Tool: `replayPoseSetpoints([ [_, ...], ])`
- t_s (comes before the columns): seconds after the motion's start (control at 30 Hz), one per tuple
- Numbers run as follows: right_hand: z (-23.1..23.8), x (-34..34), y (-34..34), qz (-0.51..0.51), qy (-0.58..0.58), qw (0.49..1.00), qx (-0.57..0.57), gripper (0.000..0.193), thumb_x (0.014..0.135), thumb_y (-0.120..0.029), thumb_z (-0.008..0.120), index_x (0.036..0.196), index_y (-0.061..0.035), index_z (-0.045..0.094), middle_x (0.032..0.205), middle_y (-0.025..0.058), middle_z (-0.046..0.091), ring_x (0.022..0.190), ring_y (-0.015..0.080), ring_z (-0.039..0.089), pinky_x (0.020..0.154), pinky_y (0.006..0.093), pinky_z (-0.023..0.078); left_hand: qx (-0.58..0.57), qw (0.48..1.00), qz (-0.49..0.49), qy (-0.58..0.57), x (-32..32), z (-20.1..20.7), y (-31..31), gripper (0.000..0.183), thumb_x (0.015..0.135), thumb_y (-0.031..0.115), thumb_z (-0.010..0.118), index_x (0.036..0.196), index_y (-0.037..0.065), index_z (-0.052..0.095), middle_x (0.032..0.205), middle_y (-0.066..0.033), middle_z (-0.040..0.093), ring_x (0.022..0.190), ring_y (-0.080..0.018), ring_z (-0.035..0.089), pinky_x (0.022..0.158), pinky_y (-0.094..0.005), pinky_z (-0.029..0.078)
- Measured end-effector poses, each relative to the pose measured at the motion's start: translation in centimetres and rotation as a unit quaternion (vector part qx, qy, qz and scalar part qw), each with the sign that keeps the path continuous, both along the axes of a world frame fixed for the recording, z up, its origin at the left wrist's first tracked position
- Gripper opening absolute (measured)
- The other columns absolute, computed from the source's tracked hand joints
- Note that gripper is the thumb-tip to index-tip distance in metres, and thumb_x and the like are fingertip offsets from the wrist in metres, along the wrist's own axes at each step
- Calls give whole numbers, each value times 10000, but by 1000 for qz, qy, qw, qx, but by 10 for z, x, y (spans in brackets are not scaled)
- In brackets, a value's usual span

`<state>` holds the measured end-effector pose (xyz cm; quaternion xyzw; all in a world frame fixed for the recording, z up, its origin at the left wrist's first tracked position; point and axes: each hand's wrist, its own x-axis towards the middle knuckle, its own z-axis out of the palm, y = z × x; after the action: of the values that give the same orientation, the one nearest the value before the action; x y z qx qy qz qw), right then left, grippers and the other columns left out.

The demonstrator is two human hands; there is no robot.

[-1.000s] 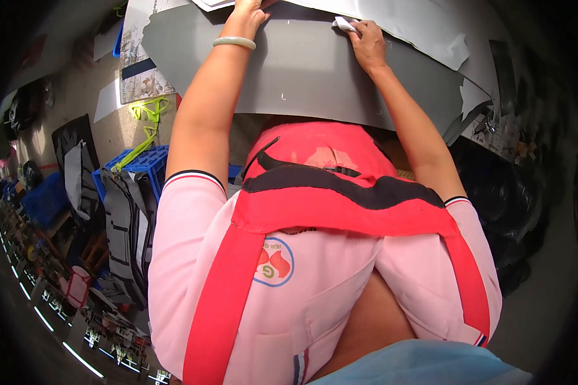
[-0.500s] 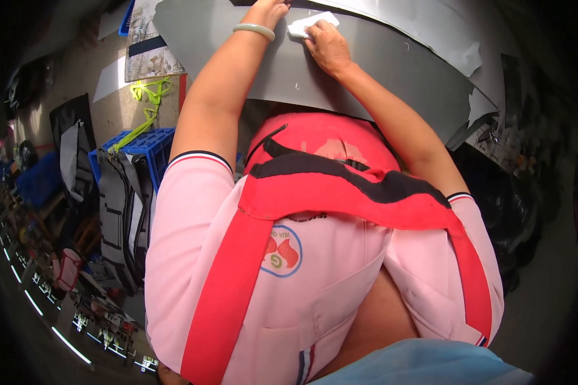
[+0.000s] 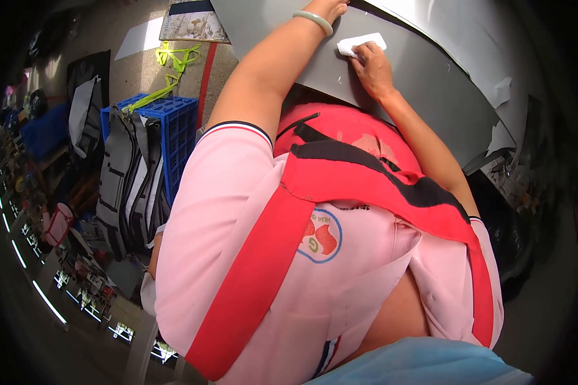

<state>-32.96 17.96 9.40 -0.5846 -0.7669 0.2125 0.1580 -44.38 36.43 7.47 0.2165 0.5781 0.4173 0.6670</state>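
A grey sheet (image 3: 302, 61) with small white corner marks lies in front of me at the top of the view. My right hand (image 3: 374, 69) has its fingers closed on a white folded cloth (image 3: 364, 43), which rests against the sheet. Farther left, my left hand (image 3: 331, 8) is over the same sheet, below a pale bangle on the wrist. The picture's upper edge cuts off its fingertips, so their pose is hidden.
A large pale sheet (image 3: 443, 32) overlaps the far side. To my left stands a blue plastic crate (image 3: 181, 131) with a yellow-green strap (image 3: 173, 80) and grey-black pieces (image 3: 119, 173) hanging on it. Another person's arm (image 3: 154, 256) shows close by.
The whole view has swung, so things sit farther right in the picture. Against the marks on the grey sheet, my right hand and the cloth have come nearer to me.
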Motion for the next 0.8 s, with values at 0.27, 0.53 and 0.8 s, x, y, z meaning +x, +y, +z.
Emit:
replayPoseSetpoints([
  [0.27,0,-26,18,136,-8,991,17,215,864,-148,676,1070,-90,667,1064,94,621,983,315,600,850,423,516,17,998,-61,-7,0,-1,-19,175,1000,181,524,1012,29,610,949,-104,623,864,-211,619,770,-389,564],
  [0.53,7,-8,13,12,11,1000,5,221,866,-200,701,1067,-110,687,1054,69,621,1021,300,608,833,421,526,57,993,-72,-70,-6,-14,-16,184,1005,189,512,984,51,631,917,-91,640,862,-191,615,776,-373,531],
  [0.8,4,35,20,-36,-64,997,33,205,843,-174,717,1038,-128,675,1052,65,618,1018,300,608,839,417,534,18,993,-54,-99,-28,-11,-49,212,1019,206,508,1120,37,584,1080,-113,629,995,-223,609,905,-461,518],
])
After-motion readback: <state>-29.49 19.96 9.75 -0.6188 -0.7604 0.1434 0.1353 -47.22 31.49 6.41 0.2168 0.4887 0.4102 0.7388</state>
